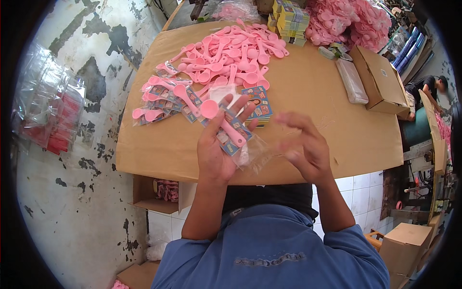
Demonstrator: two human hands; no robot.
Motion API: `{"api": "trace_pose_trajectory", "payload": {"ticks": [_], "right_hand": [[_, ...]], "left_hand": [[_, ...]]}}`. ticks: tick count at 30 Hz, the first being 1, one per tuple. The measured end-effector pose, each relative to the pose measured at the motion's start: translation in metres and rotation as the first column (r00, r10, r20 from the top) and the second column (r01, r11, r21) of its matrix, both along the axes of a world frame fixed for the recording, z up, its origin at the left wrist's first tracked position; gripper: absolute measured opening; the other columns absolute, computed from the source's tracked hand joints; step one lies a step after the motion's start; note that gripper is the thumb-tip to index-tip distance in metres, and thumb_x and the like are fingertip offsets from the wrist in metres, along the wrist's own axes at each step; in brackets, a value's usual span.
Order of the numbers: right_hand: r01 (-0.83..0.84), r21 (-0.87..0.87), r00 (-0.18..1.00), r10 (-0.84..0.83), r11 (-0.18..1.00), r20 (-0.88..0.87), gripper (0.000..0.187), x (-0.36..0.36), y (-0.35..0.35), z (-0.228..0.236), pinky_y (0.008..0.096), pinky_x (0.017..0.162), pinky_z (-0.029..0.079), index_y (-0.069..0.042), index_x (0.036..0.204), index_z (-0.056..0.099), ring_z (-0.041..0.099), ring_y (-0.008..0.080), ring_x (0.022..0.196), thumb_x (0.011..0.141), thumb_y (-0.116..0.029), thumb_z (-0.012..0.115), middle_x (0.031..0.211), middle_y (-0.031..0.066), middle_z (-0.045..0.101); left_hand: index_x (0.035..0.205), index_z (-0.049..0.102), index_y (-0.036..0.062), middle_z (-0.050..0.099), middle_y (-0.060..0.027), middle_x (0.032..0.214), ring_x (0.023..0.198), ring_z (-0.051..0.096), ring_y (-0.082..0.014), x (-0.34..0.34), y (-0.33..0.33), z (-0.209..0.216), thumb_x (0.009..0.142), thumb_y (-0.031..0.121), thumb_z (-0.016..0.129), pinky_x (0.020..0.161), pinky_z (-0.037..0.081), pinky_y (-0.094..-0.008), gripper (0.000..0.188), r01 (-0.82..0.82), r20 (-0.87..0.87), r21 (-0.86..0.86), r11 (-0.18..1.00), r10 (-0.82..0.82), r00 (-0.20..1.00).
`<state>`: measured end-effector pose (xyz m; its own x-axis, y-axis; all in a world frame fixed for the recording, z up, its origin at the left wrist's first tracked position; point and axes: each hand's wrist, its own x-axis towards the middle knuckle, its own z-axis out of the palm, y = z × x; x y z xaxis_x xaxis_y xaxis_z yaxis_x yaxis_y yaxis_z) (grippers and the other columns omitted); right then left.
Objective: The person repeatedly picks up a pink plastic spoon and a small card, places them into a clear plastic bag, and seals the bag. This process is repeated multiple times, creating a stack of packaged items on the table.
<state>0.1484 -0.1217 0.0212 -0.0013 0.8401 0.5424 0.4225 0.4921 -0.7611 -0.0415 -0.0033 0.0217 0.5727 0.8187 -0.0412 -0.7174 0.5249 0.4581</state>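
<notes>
A pink scoop-like spoon [233, 133] lies with a blue printed card [227, 146] in my left hand [214, 156], its fingers curled round them. A clear plastic bag [256, 155] is around or beneath them and hangs toward the right; how far the spoon sits inside it I cannot tell. To the right, my right hand [309, 149] is raised off the table, blurred, its fingers apart and seemingly holding nothing. Just beyond my hands are a stack of blue cards [260, 103] and a whitish, film-like pile [221, 91]. Bagged spoons with cards [161, 98] lie to the left.
Loose pink spoons [236, 50] heap across the far side of the brown table [332, 144]. Behind stand card bundles [291, 21] and bagged spoons [344, 21]. A cardboard box [378, 82] sits far right. Plastic bags [53, 101] hang on the left wall. Another person [428, 89] works at right.
</notes>
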Motion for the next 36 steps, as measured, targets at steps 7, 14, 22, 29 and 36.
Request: {"api": "trace_pose_trajectory", "payload": {"ticks": [7, 14, 22, 29, 36], "right_hand": [[0.092, 0.239, 0.842, -0.204, 0.967, 0.500, 0.034, -0.014, 0.021, 0.010, 0.0470, 0.106, 0.044, -0.024, 0.115, 0.077, 0.047, 0.0360, 0.138, 0.082, -0.016, 0.075, 0.143, 0.0122, 0.059], [0.035, -0.042, 0.944, -0.047, 0.998, -0.325, 0.045, -0.010, 0.002, 0.015, 0.0292, 0.081, 0.052, -0.003, 0.133, 0.064, 0.068, 0.0176, 0.096, 0.089, -0.005, 0.074, 0.124, 0.0120, 0.070], [-0.099, -0.388, 0.819, -0.147, 0.916, -0.555, 0.073, -0.015, -0.005, 0.007, 0.0241, 0.075, 0.049, -0.004, 0.153, 0.036, 0.065, 0.0093, 0.083, 0.091, -0.004, 0.074, 0.094, 0.0063, 0.071], [0.388, 0.110, 0.921, -0.388, 0.915, -0.027, 0.044, 0.001, 0.009, 0.019, 0.0323, 0.079, 0.051, -0.006, 0.127, 0.061, 0.064, 0.0186, 0.090, 0.086, -0.004, 0.076, 0.104, 0.0092, 0.067], [0.435, 0.460, 0.734, -0.600, 0.774, 0.316, 0.031, -0.020, 0.025, 0.029, 0.0400, 0.080, 0.048, -0.006, 0.103, 0.072, 0.061, 0.0287, 0.095, 0.073, -0.003, 0.079, 0.107, 0.0079, 0.066]], "left_hand": [[0.151, 0.038, 0.0029, 0.054, -0.0163, 0.142, 0.132, 0.054, -0.0299, 0.018, -0.020, -0.006, 0.107, 0.026, 0.047, 0.112, 0.046, -0.0450, 0.051, 0.222, -0.044, -0.028, 0.975, -0.223, 0.974], [0.150, 0.041, 0.0030, 0.054, -0.0172, 0.144, 0.130, 0.056, -0.0249, 0.012, -0.016, -0.002, 0.103, 0.029, 0.056, 0.110, 0.046, -0.0421, 0.055, 0.112, -0.082, 0.172, 0.979, -0.099, 0.992], [0.131, 0.059, -0.0038, 0.070, -0.0175, 0.121, 0.092, 0.072, -0.0151, 0.016, -0.037, 0.000, 0.101, 0.016, 0.063, 0.070, 0.064, -0.0300, 0.036, 0.305, -0.537, 0.380, 0.873, -0.060, 0.842], [0.145, 0.054, 0.0022, 0.076, -0.0113, 0.106, 0.084, 0.068, -0.0047, 0.009, -0.047, 0.003, 0.101, 0.011, 0.063, 0.067, 0.049, -0.0194, 0.046, 0.199, -0.586, 0.548, 0.813, 0.203, 0.784], [0.149, 0.051, 0.0023, 0.074, -0.0036, 0.089, 0.067, 0.055, 0.0009, 0.010, -0.053, 0.005, 0.097, 0.005, 0.066, 0.059, 0.041, -0.0179, 0.054, 0.234, -0.551, 0.797, 0.557, 0.514, 0.657]]}}
